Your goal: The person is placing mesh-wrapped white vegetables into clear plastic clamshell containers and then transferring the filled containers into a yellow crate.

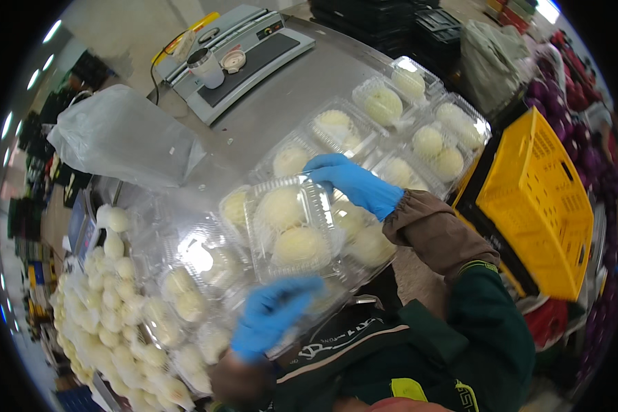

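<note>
My right hand (358,183), in a blue glove, holds the far right corner of a closed clear plastic clamshell box (293,226). Inside the box lie pale round vegetables that look like peeled onions, wrapped in white foam net. My left hand (278,316), also gloved in blue, is blurred just off the near edge of this box. Its fingers are apart, and I see nothing in its grasp. More filled clamshell boxes (337,126) stand around and beneath the held one. To the left of my left hand are other boxed onions (185,293).
A heap of peeled onions (108,309) lies at the left beside a scale (80,221). A tabletop wrapping machine (252,62) carries a cup (206,69) and its lid. A clear plastic bag (123,136) rests on the metal table (335,62). Yellow crate (535,206) at right.
</note>
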`<state>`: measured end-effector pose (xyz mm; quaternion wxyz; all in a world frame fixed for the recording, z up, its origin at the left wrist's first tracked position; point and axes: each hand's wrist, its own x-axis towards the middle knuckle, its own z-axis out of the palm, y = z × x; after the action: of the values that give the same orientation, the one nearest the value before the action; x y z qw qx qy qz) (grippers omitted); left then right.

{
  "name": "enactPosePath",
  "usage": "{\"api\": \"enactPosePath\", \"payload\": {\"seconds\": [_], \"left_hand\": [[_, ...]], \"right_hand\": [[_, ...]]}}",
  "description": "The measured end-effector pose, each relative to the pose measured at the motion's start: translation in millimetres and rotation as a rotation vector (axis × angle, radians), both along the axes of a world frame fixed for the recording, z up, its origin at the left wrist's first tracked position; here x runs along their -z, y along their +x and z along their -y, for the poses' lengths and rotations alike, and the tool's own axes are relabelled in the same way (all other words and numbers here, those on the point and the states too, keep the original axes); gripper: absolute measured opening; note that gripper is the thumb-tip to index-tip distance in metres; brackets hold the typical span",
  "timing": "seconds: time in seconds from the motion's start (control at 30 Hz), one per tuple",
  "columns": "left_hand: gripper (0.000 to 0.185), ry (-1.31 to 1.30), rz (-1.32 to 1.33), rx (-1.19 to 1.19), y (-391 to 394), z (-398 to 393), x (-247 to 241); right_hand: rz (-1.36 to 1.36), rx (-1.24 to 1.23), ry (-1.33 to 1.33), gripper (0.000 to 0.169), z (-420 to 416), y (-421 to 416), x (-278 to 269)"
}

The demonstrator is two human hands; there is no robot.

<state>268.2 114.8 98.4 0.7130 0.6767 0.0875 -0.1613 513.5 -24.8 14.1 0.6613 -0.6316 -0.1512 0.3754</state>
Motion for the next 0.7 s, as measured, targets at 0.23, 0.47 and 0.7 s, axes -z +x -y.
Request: {"api": "enactPosePath", "payload": {"seconds": [0.23, 0.47, 0.7], "left_hand": [[0.031, 0.787, 0.192, 0.33, 198.6, -8.4, -0.2], [0.042, 0.512, -0.286, 0.313, 253.3, -16.8, 9.5], [0.04, 1.018, 0.126, 0.296, 324.3, -95.3, 116.4]], "right_hand": [[-0.113, -0.382, 0.022, 0.017, 16.6, 50.1, -8.7], [0.501, -0.675, 0.017, 0.027, 53.2, 146.9, -5.0], [1.516, -0.65, -0.646, 0.026, 106.3, 372.8, -12.2]]}}
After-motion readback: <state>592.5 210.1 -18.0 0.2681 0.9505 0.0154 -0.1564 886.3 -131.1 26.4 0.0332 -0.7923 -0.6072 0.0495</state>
